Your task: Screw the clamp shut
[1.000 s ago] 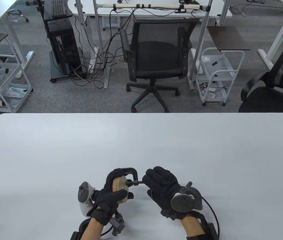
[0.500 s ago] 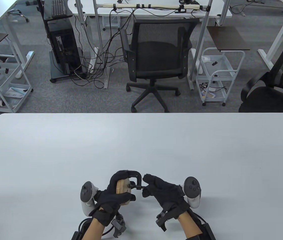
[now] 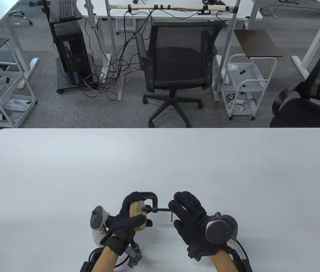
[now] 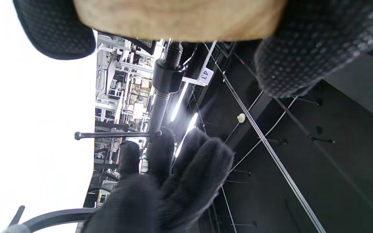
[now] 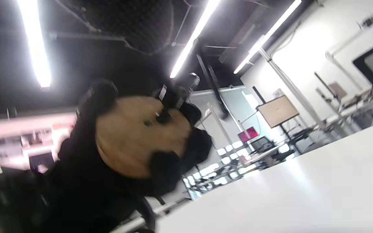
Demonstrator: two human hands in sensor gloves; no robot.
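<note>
My left hand (image 3: pixel 125 216) grips a round wooden block (image 3: pixel 136 209) sitting in the black C-clamp (image 3: pixel 152 197), held just above the table. The clamp's screw (image 3: pixel 161 210) points right, and its thin crossbar handle (image 3: pixel 171 216) hangs down at the screw's end. My right hand (image 3: pixel 187 216) is open with spread fingers. In the left wrist view its fingertips (image 4: pixel 162 142) touch the screw's end by the crossbar (image 4: pixel 112 134). The screw (image 4: pixel 161 103) runs up to the block (image 4: pixel 180 19). The right wrist view is blurred and shows the block (image 5: pixel 134 136) in my left hand.
The white table (image 3: pixel 160 164) stretches ahead and to both sides of my hands. A black office chair (image 3: pixel 177 65) and two white carts (image 3: pixel 245 85) stand on the floor beyond its far edge.
My right hand has let go of its pinch on the crossbar, rolled back palm down and spread its fingers. The crossbar now hangs downward. My left hand has stayed put with the clamp.
</note>
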